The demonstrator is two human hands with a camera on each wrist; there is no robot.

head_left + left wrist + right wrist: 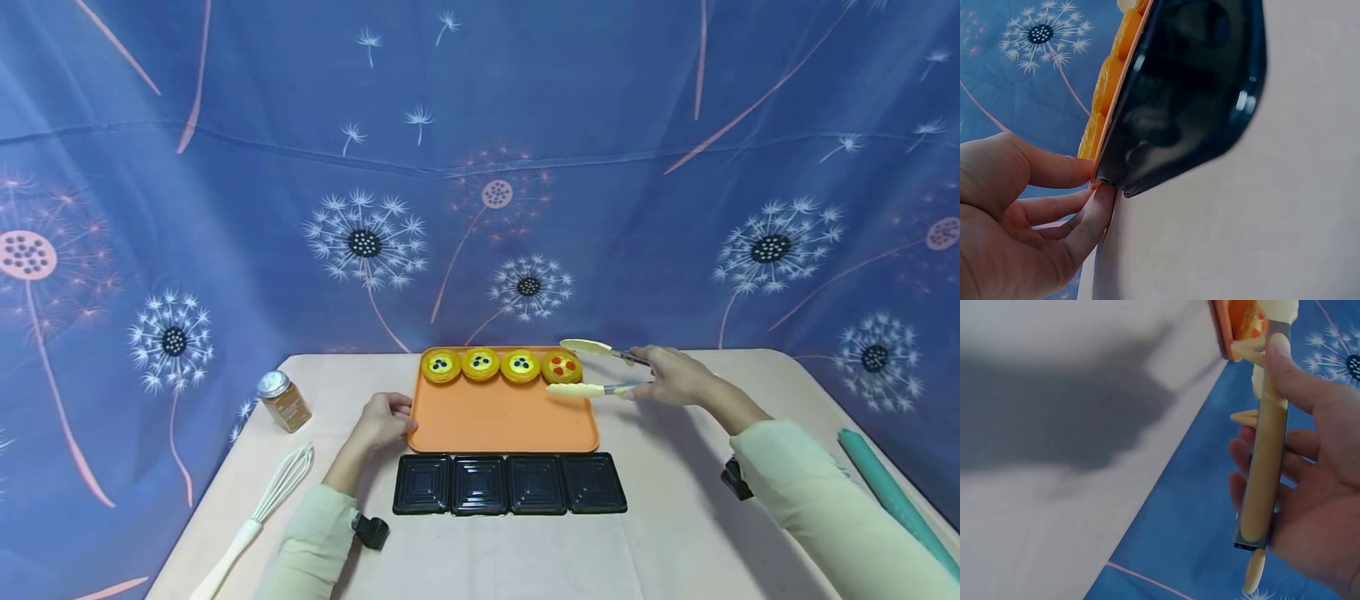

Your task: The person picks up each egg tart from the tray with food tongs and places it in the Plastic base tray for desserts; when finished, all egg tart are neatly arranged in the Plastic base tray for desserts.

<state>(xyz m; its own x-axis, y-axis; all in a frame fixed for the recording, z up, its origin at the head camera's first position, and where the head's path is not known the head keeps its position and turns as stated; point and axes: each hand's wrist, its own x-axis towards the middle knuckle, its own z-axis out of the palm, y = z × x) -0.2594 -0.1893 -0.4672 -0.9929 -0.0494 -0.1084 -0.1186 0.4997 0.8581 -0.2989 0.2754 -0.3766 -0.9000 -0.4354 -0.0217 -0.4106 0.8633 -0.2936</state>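
Observation:
My right hand (673,377) grips a pair of cream-tipped tongs (581,390), whose arms are spread apart around the tart with red pieces (562,367). In the right wrist view, thumb and fingers wrap the beige tong handle (1265,469). That tart sits at the right end of a row on the orange tray (502,421); three tarts with dark blue dots, one being the middle-left tart (480,363), lie to its left. My left hand (382,422) pinches the tray's left edge, thumb above and fingers below in the left wrist view.
A row of black square plates (480,485) lies just in front of the tray. On the left stand a silver-lidded spice jar (283,402) and a white whisk (262,508). A green rolled item (896,496) lies along the right edge. A blue dandelion cloth (450,167) hangs behind.

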